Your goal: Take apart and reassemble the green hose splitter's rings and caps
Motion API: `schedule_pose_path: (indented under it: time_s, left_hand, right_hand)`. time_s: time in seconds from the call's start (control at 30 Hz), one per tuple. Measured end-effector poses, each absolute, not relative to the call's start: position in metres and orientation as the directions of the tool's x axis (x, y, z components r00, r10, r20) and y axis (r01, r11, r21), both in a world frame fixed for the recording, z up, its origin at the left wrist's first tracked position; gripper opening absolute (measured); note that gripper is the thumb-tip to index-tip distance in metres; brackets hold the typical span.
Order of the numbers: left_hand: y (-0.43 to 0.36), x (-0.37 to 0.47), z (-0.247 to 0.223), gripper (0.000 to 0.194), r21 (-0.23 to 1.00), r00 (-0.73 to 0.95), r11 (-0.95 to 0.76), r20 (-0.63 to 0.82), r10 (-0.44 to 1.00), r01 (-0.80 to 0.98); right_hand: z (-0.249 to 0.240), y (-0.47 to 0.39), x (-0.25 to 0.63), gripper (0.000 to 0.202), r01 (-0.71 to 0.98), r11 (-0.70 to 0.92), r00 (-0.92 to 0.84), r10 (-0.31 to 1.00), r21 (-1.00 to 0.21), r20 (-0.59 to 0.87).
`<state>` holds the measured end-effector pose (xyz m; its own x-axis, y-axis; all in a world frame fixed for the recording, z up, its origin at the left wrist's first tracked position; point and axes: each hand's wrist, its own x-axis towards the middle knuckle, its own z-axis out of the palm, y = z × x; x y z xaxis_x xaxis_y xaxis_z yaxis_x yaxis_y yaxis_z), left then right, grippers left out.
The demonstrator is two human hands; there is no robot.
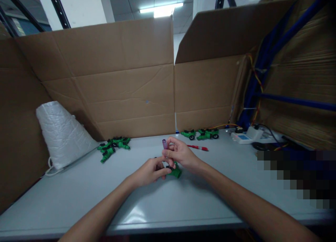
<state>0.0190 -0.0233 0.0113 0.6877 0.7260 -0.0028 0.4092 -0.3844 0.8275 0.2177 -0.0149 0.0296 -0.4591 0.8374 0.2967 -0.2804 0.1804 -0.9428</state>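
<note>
Near the middle of the table, my left hand [151,171] is closed on a green toy part [176,171] with black bits, whose green end sticks out to the right of the fingers. Just above it, my right hand [181,152] pinches a small purple cylinder [164,144] that stands roughly upright. The fingertips of both hands nearly meet and hide part of the green piece. A red pen [198,148] lies on the table behind my right wrist.
Several green toy pieces [107,152] lie at the left, by a white wrapped bundle [61,137]. More green toys with wheels [208,134] stand at the back right, near a white power strip [244,137]. Cardboard walls [126,91] enclose the grey table [78,196].
</note>
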Motion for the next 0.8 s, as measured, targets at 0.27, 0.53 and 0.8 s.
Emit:
schedule_pose_path:
  time_s: [0.27,0.53,0.8]
  left_hand:
    - [-0.0255,0.0183,0.0156,0.035,0.812,0.692,-0.402,-0.003,0.722,0.423]
    - [-0.026,0.0184,0.0135,0.035,0.804,0.671,-0.4,0.002,0.742,0.44]
    - [-0.0283,0.018,0.0201,0.037,0.802,0.697,-0.427,0.019,0.717,0.418]
  right_hand:
    - [0.0218,-0.011,0.2176,0.054,-0.35,0.141,-0.481,0.821,-0.926,0.307]
    - [0.0203,-0.0106,0.2164,0.05,-0.325,0.155,-0.469,0.83,-0.933,0.301]
    - [0.0234,-0.0159,0.2154,0.054,-0.392,0.029,-0.461,0.859,-0.92,0.223]
